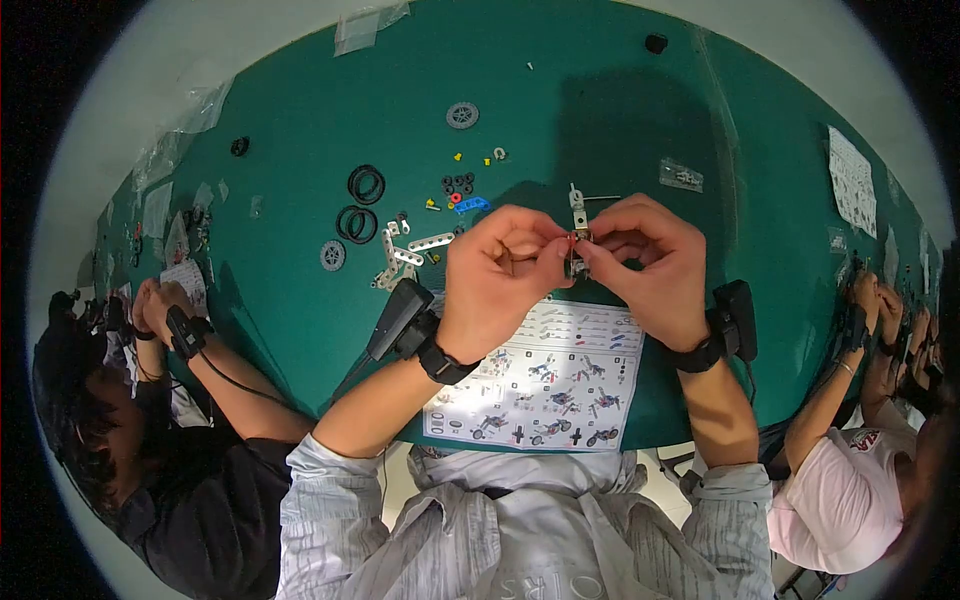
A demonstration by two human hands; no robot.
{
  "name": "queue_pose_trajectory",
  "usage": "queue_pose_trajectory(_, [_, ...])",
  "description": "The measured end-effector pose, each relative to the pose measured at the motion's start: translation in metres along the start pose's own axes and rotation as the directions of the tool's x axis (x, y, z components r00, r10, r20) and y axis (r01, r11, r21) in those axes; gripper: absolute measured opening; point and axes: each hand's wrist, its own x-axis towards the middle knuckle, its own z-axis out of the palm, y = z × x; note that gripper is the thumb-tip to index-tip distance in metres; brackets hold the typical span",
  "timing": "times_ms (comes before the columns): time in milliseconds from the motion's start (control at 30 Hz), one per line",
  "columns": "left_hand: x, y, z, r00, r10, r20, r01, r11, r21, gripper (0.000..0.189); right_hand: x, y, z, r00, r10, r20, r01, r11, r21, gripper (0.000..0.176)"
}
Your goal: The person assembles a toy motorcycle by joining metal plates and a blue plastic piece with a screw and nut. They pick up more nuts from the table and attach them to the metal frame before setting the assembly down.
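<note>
Grey plastic small assembly (578,243), w/ a red bit on it and a beam sticking up, sits mid-air just above the counter (600,130), pinched from both sides. Left hand (497,280) is closed on it at thumb and forefinger; right hand (652,262) is closed on the other side, fingers curled. The two-sided pinch likely keeps such a tiny piece steady and close to the eyes. Instruction sheet (548,385) lies flat right below the hands, prob. so it reads at a glance. Loose parts sit spread to the left, near: grey beams (418,246), blue piece (470,205), black tyres (366,185). Each wrist carries a black device (400,318). Other people work at either side.
</note>
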Motion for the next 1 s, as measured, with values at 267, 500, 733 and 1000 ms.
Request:
queue_pose_trajectory(267, [-0.002,-0.0032,-0.0005,1.0,0.0,0.002,0.0,0.999,0.032,0.016,0.0,0.0,0.0,0.999,-0.033,-0.005,0.033,0.996,-0.085,0.014])
queue_pose_trajectory(500, [-0.0028,0.001,0.0002,1.0,-0.007,0.003,0.006,0.994,0.112,0.016,-0.003,-0.0016,0.0034,0.997,-0.076,-0.034,0.07,0.987,-0.148,0.014])
queue_pose_trajectory(733, [-0.0042,-0.0007,-0.0017,1.0,0.029,0.001,-0.029,0.988,0.152,0.016,-0.0042,-0.0031,0.0039,0.99,-0.14,-0.029,0.132,0.97,-0.203,0.014])
queue_pose_trajectory(1000, [-0.0045,-0.0021,0.0002,0.999,0.013,-0.032,-0.01,0.995,0.1,0.017,-0.0042,-0.0029,0.0069,0.983,-0.175,-0.055,0.159,0.962,-0.221,0.014])
